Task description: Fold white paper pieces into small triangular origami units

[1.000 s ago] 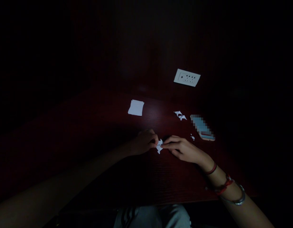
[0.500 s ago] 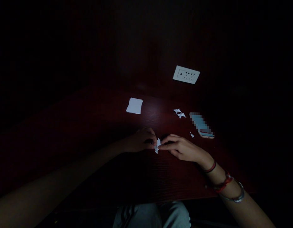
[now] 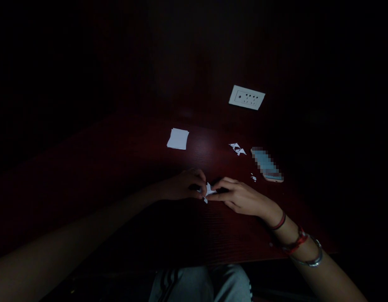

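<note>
In dim light, my left hand [image 3: 185, 187] and my right hand [image 3: 241, 196] meet over a dark red wooden table [image 3: 213, 235]. Both pinch a small folded piece of white paper [image 3: 209, 191] between their fingertips, just above the tabletop. My right wrist wears red cords and a metal bangle. Most of the paper piece is hidden by my fingers.
A small stack of white paper squares [image 3: 178, 139] lies farther back on the left. Folded white paper pieces [image 3: 237, 148] and a tiny scrap [image 3: 253, 178] lie beside a phone [image 3: 267, 164] on the right. A white wall socket [image 3: 247, 97] sits behind. The table's near edge runs above my lap.
The paper piece has been turned and shifted slightly between my fingertips, with less of it showing now. Both hands stay in the same place.
</note>
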A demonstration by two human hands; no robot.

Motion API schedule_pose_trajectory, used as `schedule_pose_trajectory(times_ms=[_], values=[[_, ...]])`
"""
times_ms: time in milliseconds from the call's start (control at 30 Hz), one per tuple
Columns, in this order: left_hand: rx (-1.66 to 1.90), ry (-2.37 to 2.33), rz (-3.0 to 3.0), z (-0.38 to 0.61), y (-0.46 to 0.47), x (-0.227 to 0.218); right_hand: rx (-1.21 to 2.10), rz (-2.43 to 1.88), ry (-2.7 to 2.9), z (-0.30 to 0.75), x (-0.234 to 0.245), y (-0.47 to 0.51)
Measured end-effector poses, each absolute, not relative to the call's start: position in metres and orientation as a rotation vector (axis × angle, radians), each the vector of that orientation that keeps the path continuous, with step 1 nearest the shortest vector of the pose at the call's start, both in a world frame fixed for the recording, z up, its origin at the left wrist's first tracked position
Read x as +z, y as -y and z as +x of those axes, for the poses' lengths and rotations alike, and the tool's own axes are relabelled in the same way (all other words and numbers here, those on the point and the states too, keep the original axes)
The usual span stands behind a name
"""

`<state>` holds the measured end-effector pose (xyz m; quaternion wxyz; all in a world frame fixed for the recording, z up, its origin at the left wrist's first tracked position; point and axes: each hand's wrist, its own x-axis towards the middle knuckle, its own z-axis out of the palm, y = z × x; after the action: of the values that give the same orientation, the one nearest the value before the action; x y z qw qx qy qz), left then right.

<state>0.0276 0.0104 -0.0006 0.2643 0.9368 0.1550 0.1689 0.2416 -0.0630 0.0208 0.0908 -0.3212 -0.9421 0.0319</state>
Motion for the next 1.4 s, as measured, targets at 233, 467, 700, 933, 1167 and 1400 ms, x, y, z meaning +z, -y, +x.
schedule_pose_trajectory(times_ms=[233,467,700,933,1167,1400], values=[[0.428,-0.366,2.515,0.026,-0.012,0.001,-0.017,-0.955,2.847,0.24,0.021,0.067],[0.566,-0.5,2.454,0.029,-0.007,-0.001,0.045,-0.955,2.837,0.238,0.023,0.065],[0.59,-0.603,2.459,0.031,0.001,0.0,0.291,-0.895,2.732,0.242,0.024,0.06],[0.618,-0.773,2.469,0.033,0.003,-0.004,0.423,-1.044,2.5,0.234,0.018,0.056],[0.633,-0.773,2.49,0.034,0.003,-0.006,0.495,-1.174,2.355,0.222,0.009,0.051],[0.66,-0.847,2.502,0.036,0.003,-0.01,0.603,-1.107,2.386,0.227,0.012,0.048]])
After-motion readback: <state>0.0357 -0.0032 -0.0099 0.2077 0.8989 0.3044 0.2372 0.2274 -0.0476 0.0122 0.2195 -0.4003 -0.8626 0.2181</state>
